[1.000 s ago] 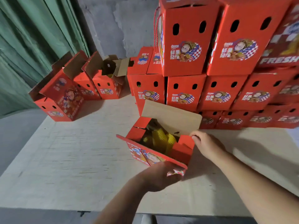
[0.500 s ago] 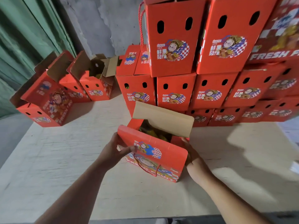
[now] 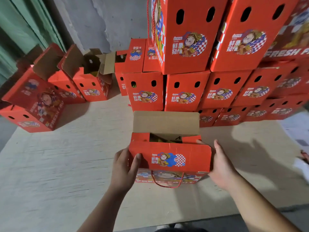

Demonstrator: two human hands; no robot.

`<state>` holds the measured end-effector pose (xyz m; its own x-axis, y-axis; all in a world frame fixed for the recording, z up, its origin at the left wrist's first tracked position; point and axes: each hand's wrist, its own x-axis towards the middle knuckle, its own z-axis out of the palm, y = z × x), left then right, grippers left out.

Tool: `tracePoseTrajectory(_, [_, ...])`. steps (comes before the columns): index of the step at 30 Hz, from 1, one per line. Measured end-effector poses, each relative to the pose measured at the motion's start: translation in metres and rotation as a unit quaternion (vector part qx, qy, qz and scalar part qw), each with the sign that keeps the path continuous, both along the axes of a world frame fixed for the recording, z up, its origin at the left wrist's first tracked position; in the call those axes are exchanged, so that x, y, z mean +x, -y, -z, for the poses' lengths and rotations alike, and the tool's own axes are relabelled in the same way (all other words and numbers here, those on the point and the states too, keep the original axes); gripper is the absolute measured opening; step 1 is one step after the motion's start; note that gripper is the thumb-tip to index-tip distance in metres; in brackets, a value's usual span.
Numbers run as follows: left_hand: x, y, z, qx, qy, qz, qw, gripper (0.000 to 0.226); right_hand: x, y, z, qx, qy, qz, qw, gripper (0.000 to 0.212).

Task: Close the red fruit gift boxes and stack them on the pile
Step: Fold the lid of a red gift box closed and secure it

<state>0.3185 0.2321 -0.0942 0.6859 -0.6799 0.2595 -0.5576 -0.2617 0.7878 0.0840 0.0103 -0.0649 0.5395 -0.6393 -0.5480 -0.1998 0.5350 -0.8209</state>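
Observation:
A red fruit gift box [image 3: 168, 159] stands on the pale table [image 3: 58, 164] in front of me. Its near red flap is folded up and its far brown flap [image 3: 165, 122] still stands upright; yellow-netted fruit shows in the gap. My left hand [image 3: 124, 169] grips the near flap's left edge, thumb on the printed face. My right hand [image 3: 220, 166] lies flat against the box's right side, fingers straight. A red cord handle [image 3: 167, 183] hangs at the front. The pile of closed red boxes [image 3: 185, 91] rises directly behind.
Several open red boxes [image 3: 87, 81] with raised flaps stand at the back left, one [image 3: 33, 104] near the table's left edge. A green corrugated wall [image 3: 20, 30] and a grey wall [image 3: 107, 22] stand behind. White papers [image 3: 297, 131] lie at the far right.
My left hand moved from under the near flap to its left edge and lifted the flap upright. My right hand shifted from the inner side flap to the box's right outside. The box now faces me squarely.

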Motion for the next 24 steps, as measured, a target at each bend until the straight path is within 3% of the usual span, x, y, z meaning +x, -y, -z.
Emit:
tracePoseTrajectory(2, [0.006,0.000,0.004,-0.002,-0.027,0.022,0.999,0.022,0.003,-0.015,0.002,-0.010,-0.016,0.007,1.000,0.087])
tracePoseTrajectory(4, [0.004,-0.005,0.008,0.011,-0.020,0.004,1.000,0.034,0.002,-0.027,0.007,-0.074,-0.060,0.013,0.995,0.098])
tracePoseTrajectory(5, [0.001,-0.007,0.009,0.013,-0.030,-0.005,0.999,0.036,0.001,-0.031,0.010,-0.113,-0.079,0.001,0.990,0.095])
tracePoseTrajectory(10, [-0.010,0.001,0.008,0.024,-0.098,-0.053,0.993,0.053,0.001,-0.030,0.008,-0.208,-0.074,-0.015,0.975,0.040])
tracePoseTrajectory(12, [-0.009,0.003,0.008,0.048,-0.047,-0.037,0.997,0.036,0.002,-0.031,0.012,-0.225,-0.044,0.003,0.973,0.036])
tracePoseTrajectory(14, [-0.009,0.001,0.010,0.061,-0.023,-0.031,0.997,0.033,0.002,-0.035,0.019,-0.224,-0.017,0.034,0.974,0.041])
tracePoseTrajectory(18, [-0.017,-0.003,0.009,0.064,0.025,-0.020,0.997,0.034,-0.002,-0.040,0.031,-0.215,-0.009,0.065,0.974,0.077])
tracePoseTrajectory(22, [-0.022,-0.009,0.012,0.092,0.051,-0.045,0.993,0.039,-0.008,-0.031,0.031,-0.368,-0.118,-0.038,0.922,0.044])
tracePoseTrajectory(24, [-0.021,-0.010,0.012,0.117,0.067,-0.053,0.989,0.047,-0.008,-0.025,0.028,-0.413,-0.151,-0.069,0.895,0.038])
